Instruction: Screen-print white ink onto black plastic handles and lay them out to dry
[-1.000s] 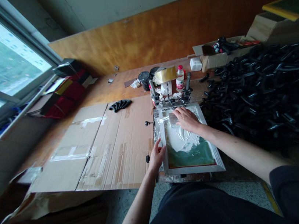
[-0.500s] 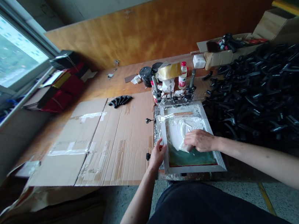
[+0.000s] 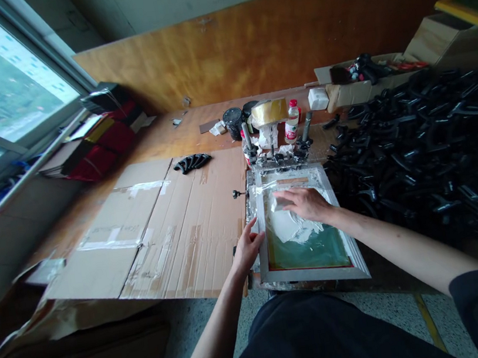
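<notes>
A screen-printing frame (image 3: 357, 257) with metal edges and a green mesh sits before me, with white ink (image 3: 293, 228) smeared over its upper half. My right hand (image 3: 307, 204) is over the upper part of the mesh, its fingers closed on a small, white-coated scraper (image 3: 278, 202); the hand hides part of it. My left hand (image 3: 248, 247) is at the frame's left side, thumb and fingers apart. Its fingertips are close to the metal edge, and I cannot tell how firmly they touch. Behind the frame stands its clamp (image 3: 281, 161).
To the right lies a big heap of black curved parts (image 3: 412, 148). Flattened cardboard (image 3: 200, 220) covers the left, with a short row of black parts (image 3: 192, 162) on it. Behind the clamp are a dark tub (image 3: 235, 123), a tape roll (image 3: 269, 112) and a red-capped bottle (image 3: 291, 123).
My right hand has moved up and left across the mesh with the scraper, baring more green below. The frame's near edge looks slightly raised. My left hand has shifted slightly.
</notes>
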`<state>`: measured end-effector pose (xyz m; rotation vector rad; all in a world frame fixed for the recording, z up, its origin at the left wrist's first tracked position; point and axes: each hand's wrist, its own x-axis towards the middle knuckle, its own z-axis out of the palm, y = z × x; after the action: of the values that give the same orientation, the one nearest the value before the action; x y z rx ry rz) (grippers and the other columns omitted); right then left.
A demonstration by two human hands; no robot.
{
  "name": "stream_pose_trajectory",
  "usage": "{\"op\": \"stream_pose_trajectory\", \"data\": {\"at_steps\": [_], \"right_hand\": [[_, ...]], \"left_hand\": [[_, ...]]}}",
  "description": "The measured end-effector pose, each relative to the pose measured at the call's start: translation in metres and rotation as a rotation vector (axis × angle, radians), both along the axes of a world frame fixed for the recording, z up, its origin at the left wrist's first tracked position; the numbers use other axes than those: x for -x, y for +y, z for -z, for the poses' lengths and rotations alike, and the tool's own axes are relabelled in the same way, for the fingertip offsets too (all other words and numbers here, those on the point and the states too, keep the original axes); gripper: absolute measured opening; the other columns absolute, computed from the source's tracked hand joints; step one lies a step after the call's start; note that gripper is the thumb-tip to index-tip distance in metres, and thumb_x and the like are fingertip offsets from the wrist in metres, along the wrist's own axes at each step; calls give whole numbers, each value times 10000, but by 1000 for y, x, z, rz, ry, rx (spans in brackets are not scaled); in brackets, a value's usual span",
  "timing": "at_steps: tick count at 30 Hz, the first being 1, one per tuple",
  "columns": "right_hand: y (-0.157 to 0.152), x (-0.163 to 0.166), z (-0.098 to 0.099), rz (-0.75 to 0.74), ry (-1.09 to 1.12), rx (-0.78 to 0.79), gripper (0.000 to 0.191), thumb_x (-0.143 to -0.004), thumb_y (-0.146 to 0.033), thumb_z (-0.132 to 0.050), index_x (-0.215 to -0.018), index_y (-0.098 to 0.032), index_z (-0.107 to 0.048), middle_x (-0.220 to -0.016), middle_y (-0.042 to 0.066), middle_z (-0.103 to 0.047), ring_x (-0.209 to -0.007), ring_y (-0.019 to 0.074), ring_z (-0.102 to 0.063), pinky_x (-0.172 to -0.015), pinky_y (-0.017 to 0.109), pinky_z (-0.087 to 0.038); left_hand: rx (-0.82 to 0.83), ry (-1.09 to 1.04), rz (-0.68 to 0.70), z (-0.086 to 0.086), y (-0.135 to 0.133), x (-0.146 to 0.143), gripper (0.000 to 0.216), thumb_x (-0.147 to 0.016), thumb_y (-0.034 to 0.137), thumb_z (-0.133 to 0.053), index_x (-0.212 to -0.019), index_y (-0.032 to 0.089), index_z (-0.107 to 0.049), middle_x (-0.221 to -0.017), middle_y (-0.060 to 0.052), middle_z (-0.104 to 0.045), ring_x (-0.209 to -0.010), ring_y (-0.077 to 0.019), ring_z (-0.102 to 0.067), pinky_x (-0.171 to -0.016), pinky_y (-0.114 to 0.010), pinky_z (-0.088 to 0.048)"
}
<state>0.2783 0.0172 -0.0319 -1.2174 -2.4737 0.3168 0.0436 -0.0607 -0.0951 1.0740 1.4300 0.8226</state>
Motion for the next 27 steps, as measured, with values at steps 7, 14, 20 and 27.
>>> {"op": "stream_pose_trajectory", "data": {"at_steps": [7, 14, 20, 27], "right_hand": [[80, -76, -41, 395, 303, 152, 384, -929, -417, -530, -1246, -215, -603, -822, 23, -677, -605, 126, -572, -621, 276, -454], [17, -89, 48, 566, 289, 263, 257, -899, -396, -555, -823, -164, -636, -810, 55, -669, -704, 168, -606, -663, 286, -462], [-45, 1, 68, 362, -148, 130, 134, -897, -298, -593, -864, -169, -592, -861, 127, -659, -884, 266, -594, -769, 364, -460], [-86, -6, 37, 71, 140, 3, 156, -954, -258, -494, -975, -224, -646, -1022, 44, -681, -1029, 188, -573, -936, 327, -434]], "left_hand": [[-149, -264, -91, -97, 18, -4, 559, -856, 643, -480, -1088, 168, -662, -715, -8, -602, -537, -91, -491, -495, -211, -371], [-417, -396, -214, -139, 71, -29, 436, -894, 556, -473, -1044, 169, -608, -939, -72, -667, -838, -151, -645, -688, -259, -516], [218, -387, 2, -65, 9, -67, 641, -800, 688, -529, -1127, 138, -574, -995, -163, -704, -799, -222, -677, -590, -293, -520], [367, -345, -105, -12, -19, -49, 524, -704, 662, -610, -927, 188, -579, -709, -26, -660, -535, -133, -579, -444, -223, -407]]}}
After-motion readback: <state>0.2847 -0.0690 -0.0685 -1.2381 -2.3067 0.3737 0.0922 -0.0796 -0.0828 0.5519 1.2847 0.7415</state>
